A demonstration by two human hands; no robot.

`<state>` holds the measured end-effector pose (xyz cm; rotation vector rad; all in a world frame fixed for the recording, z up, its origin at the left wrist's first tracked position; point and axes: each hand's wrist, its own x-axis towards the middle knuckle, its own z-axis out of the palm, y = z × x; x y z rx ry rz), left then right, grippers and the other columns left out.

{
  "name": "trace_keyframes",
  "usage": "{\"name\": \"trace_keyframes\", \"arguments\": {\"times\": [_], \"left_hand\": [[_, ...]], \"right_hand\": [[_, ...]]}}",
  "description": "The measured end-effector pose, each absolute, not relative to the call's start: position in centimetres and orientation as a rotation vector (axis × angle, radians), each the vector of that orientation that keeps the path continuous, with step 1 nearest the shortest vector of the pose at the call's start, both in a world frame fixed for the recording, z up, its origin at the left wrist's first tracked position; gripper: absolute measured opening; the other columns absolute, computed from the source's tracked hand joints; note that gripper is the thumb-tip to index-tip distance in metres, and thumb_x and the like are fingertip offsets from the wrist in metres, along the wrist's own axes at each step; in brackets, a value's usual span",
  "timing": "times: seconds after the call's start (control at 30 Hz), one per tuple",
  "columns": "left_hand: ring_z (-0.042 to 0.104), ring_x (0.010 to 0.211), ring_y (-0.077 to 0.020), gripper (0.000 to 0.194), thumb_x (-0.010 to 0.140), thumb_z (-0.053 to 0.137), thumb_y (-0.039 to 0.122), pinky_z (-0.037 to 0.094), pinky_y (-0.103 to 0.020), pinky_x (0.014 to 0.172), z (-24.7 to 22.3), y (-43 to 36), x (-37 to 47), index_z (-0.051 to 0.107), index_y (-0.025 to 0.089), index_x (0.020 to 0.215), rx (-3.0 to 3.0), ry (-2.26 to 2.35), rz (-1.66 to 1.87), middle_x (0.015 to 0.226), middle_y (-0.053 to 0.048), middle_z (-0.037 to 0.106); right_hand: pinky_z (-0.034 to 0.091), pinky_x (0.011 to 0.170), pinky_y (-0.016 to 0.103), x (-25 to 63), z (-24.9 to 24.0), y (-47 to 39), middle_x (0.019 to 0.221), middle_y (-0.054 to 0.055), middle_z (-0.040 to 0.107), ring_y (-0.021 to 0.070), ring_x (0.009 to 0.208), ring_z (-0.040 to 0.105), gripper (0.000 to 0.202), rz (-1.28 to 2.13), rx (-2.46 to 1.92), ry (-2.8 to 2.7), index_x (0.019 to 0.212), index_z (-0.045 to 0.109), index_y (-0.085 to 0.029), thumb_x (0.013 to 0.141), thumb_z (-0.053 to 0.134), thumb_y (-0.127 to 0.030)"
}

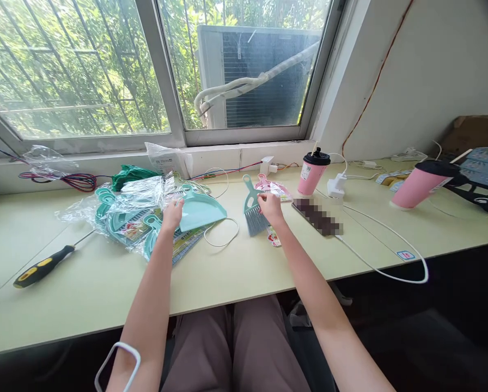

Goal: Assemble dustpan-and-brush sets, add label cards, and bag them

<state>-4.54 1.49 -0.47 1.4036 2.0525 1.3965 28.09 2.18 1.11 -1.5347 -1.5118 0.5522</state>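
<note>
- Mint-green mini dustpan (199, 209) is already out of its wrapper on the table (236, 272); left hand (172, 214) rests on its near edge, fingers curled lightly on it.
- Right hand (270, 208) pinches the little brush (252, 209) by its bristle end, just right of the dustpan.
- More sets look still bagged in the plastic pile (125, 215) to the left, so I'd say plenty is left.
- Screwdriver (43, 268) lies untouched, far left.

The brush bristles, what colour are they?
Grey; the brush handle is teal. The head view shows it, by the right hand.
</note>
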Motion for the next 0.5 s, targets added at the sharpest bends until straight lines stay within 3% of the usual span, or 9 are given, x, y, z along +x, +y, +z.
{"name": "trace_keyframes", "arguments": {"times": [0.1,0.2,0.27,0.37,0.43,0.5], "left_hand": [[0.056,0.111,-0.0380,0.024,0.080,0.057,0.038,0.042,-0.045,0.093,-0.6,1.4,-4.0,0.064,0.017,0.090,1.469,2.151,1.209,0.104,-0.018,0.068],[0.058,0.113,-0.0390,0.036,0.084,0.052,0.037,0.044,-0.045,0.092,0.2,0.5,-2.9,0.064,0.013,0.109,1.599,2.287,1.060,0.110,-0.022,0.068],[0.060,0.109,-0.0399,0.041,0.088,0.049,0.035,0.046,-0.046,0.089,1.0,-0.5,-1.7,0.060,0.011,0.119,1.679,2.445,0.898,0.109,-0.024,0.068],[0.064,0.100,-0.0413,0.037,0.090,0.046,0.027,0.048,-0.047,0.081,2.0,-1.9,0.2,0.059,0.006,0.117,1.749,2.675,0.637,0.103,-0.026,0.067],[0.065,0.097,-0.0421,0.033,0.089,0.046,0.022,0.048,-0.047,0.078,2.2,-2.3,1.0,0.060,0.003,0.113,1.775,2.724,0.555,0.102,-0.027,0.067],[0.063,0.100,-0.0444,0.031,0.088,0.048,0.020,0.047,-0.049,0.080,2.1,-2.3,1.0,0.061,0.001,0.109,1.748,2.696,0.579,0.101,-0.029,0.066]], "right_hand": [[0.051,0.066,0.028,28.0,0.4,2.5,0.066,0.005,0.070,0.0136,0.043,0.059,0.026,0.643,-1.577,-1.601,0.101,0.073,-0.011,0.086,0.052,-0.013],[0.051,0.064,0.028,28.1,0.0,2.7,0.075,0.005,0.073,0.0133,0.045,0.060,0.031,0.657,-1.615,-1.658,0.111,0.071,-0.013,0.086,0.053,-0.013],[0.051,0.067,0.028,28.4,-0.1,2.8,0.091,0.008,0.074,0.0161,0.060,0.066,0.033,0.520,-1.620,-1.660,0.113,0.071,-0.017,0.086,0.053,-0.013],[0.050,0.081,0.034,29.1,-0.6,3.3,0.115,0.011,0.068,0.0241,0.096,0.066,0.030,0.185,-1.661,-1.643,0.107,0.073,-0.021,0.086,0.053,-0.013],[0.048,0.089,0.040,29.6,-1.3,3.7,0.122,0.013,0.065,0.0289,0.112,0.058,0.026,0.116,-1.752,-1.646,0.106,0.073,-0.021,0.087,0.055,-0.017],[0.045,0.092,0.046,29.9,-2.0,4.2,0.121,0.014,0.065,0.0313,0.116,0.055,0.024,0.213,-1.854,-1.661,0.106,0.072,-0.021,0.088,0.058,-0.025]]}}
